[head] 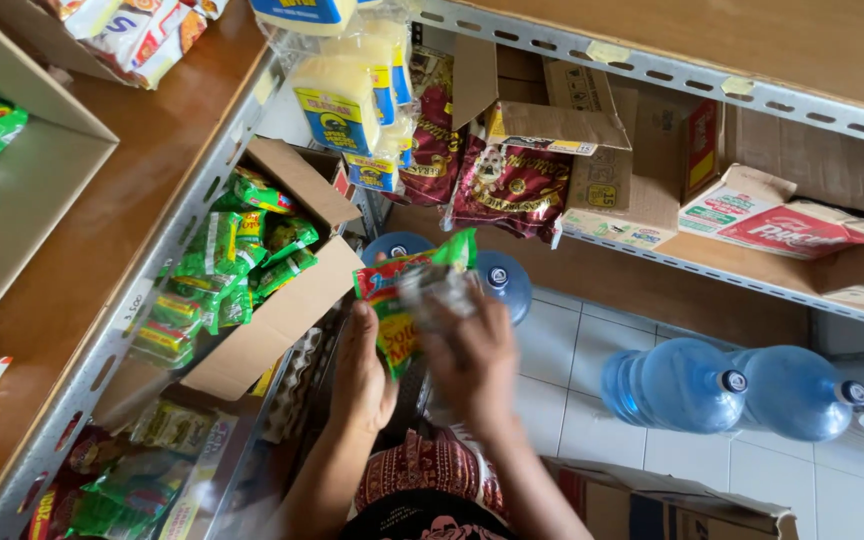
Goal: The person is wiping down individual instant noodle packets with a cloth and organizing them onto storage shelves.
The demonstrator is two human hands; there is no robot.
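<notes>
- Left hand (362,375): raised between the two shelf racks, its grip closed around the lower edge of a green, red and yellow snack packet (407,300).
- Right hand (472,365): blurred by motion, laid against the front of the same packet; fingers curled over a crinkled clear wrapper (437,290). Whether this grip is fully clenched cannot be told.
- Snack packet: held upright in the air in front of the person, just right of an open cardboard box (272,330).
- Cardboard box: tilted on the left metal shelf (102,360), filled with similar green packets (242,255).
- Water jugs (732,390): blue, lying on the white tiled floor (572,350) to the right, well apart from the hands; two more stand behind the packet.
- Upper right shelf (672,70): carries yellow packs (347,100), dark red bags (512,185) and opened cartons (612,180).
</notes>
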